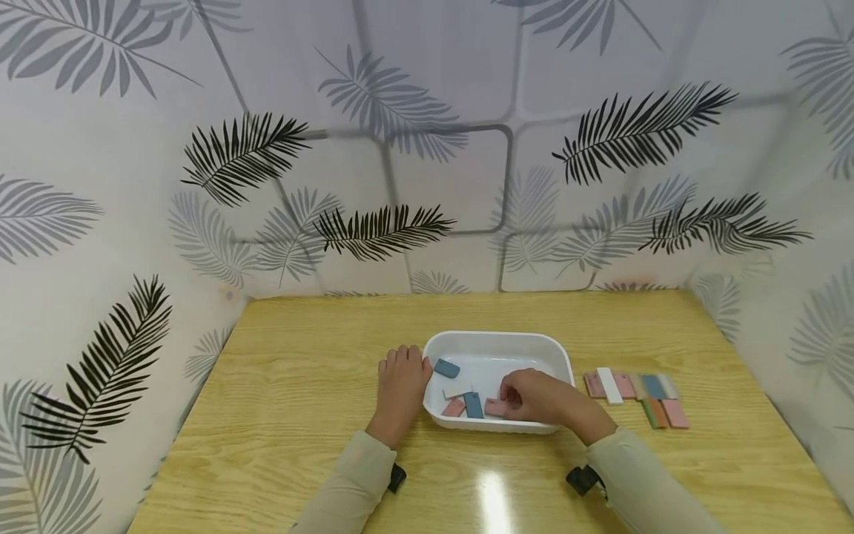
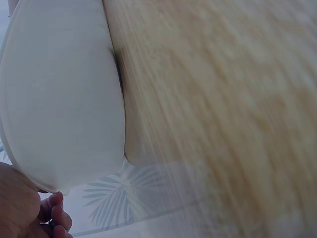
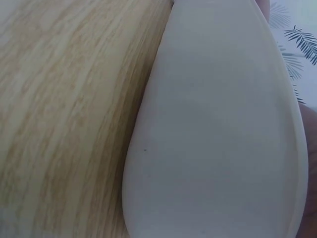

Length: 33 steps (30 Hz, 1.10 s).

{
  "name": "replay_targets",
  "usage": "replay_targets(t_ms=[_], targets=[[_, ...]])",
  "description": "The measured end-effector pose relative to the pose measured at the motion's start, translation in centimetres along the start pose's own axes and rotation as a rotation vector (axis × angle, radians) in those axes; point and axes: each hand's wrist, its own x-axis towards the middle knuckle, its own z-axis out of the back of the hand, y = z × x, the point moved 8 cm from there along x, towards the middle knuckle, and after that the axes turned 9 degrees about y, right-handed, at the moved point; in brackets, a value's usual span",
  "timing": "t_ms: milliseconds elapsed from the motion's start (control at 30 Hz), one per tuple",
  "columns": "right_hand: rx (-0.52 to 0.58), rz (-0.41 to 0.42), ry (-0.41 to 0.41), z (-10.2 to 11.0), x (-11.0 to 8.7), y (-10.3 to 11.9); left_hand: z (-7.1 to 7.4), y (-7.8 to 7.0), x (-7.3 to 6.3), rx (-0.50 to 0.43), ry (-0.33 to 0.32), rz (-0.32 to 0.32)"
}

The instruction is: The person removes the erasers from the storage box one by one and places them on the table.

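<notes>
Pink block (image 1: 494, 406) sits partly hidden by right hand (image 1: 539, 394), its grip unclear; left hand (image 1: 402, 382) clasps white tray (image 1: 497, 335).

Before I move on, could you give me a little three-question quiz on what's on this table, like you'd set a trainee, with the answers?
1. Multiple choice: which hand reaches inside the white tray?
A) left
B) right
C) neither

2. True or false: every small piece in view lies inside the tray.

3. Count: how many blue pieces show in the tray?

Key:
1. B, the right hand.
2. False; a loose group lies on the table beside the tray.
3. Two.
</notes>
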Motion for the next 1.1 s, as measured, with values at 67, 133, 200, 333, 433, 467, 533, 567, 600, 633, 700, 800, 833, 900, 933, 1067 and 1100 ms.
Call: replay_targets(t_ms=[67,133,200,333,433,467,533,567,600,633,700,800,833,900,933,1067,1100], targets=[[-0.016,-0.008,-0.007,0.2,-0.1,0.0,0.0,0.0,0.0,-0.003,-0.001,0.001],[-0.013,-0.018,-0.017,0.4,-0.2,0.0,0.0,0.0,0.1,-0.01,0.0,0.0],[-0.01,-0.026,-0.033,0.7,-0.4,0.1,-0.1,0.1,0.1,-0.017,0.002,0.001],[0.04,-0.041,-0.077,1.8,-1.1,0.3,-0.3,0.1,0.2,-0.021,0.005,0.001],[0.087,-0.046,-0.124,2.8,-1.9,0.5,-0.3,0.1,0.2,-0.019,-0.001,-0.004],[0.094,-0.051,-0.144,3.1,-2.2,0.5,-0.4,0.1,0.2,-0.018,-0.001,-0.006],[0.102,-0.065,-0.186,3.9,-2.9,0.5,-0.4,0.1,0.2,-0.016,-0.005,-0.011],[0.106,-0.077,-0.207,4.2,-3.3,0.5,-0.4,0.1,0.2,-0.014,-0.005,-0.012],[0.108,-0.089,-0.228,4.6,-3.7,0.4,-0.4,0.1,0.2,-0.01,-0.002,-0.012],[0.116,-0.098,-0.245,4.9,-4.1,0.4,-0.4,0.1,0.1,-0.007,-0.002,-0.011],[0.135,-0.115,-0.281,5.5,-5.0,0.2,-0.3,0.1,0.1,-0.007,-0.009,-0.014],[0.165,-0.128,-0.325,6.2,-6.3,-0.2,-0.1,0.0,0.0,-0.012,-0.016,-0.017],[0.175,-0.133,-0.335,6.4,-6.8,-0.4,0.0,0.0,0.0,-0.014,-0.019,-0.017],[0.183,-0.152,-0.351,6.6,-7.6,-0.8,0.0,0.0,-0.1,-0.015,-0.02,-0.017],[0.183,-0.164,-0.359,6.8,-8.1,-1.1,-0.1,0.0,-0.1,-0.015,-0.017,-0.016],[0.196,-0.203,-0.401,7.1,-10.0,-2.2,-0.1,0.0,0.0,-0.019,-0.018,-0.015],[0.194,-0.218,-0.414,7.2,-10.5,-2.5,0.0,-0.1,0.0,-0.02,-0.022,-0.017]])
